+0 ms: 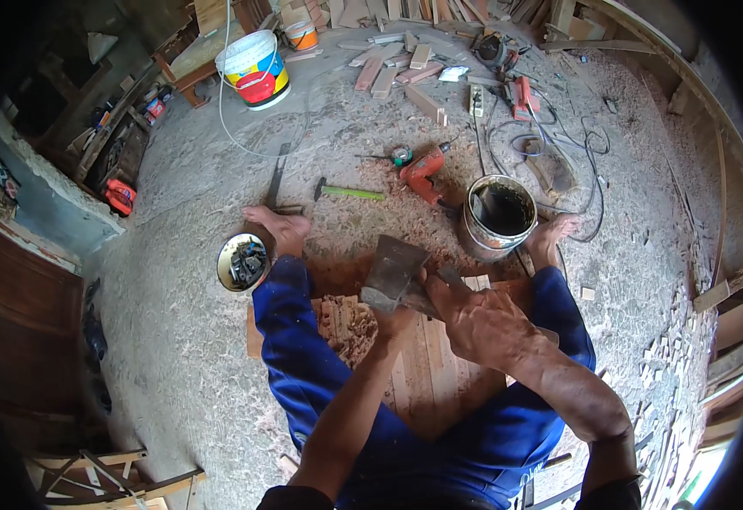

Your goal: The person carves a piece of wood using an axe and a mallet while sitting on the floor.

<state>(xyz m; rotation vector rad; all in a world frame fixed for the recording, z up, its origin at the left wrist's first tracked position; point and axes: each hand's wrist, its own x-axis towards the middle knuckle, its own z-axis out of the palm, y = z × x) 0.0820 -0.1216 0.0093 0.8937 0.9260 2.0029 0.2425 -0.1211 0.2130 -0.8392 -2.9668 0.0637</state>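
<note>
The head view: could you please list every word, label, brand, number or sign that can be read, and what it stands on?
There is none I can quote.
Blue trousers: pale lettering near the lower edge, too small and blurred to read surely.
Multicoloured bucket: coloured patches on its side; any wording is too small to read.

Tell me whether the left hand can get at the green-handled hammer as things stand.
Probably not just now: the left hand seems taken up with the dark block-shaped tool. Otherwise the way looks free; the green-handled hammer lies uncovered ahead.
</note>
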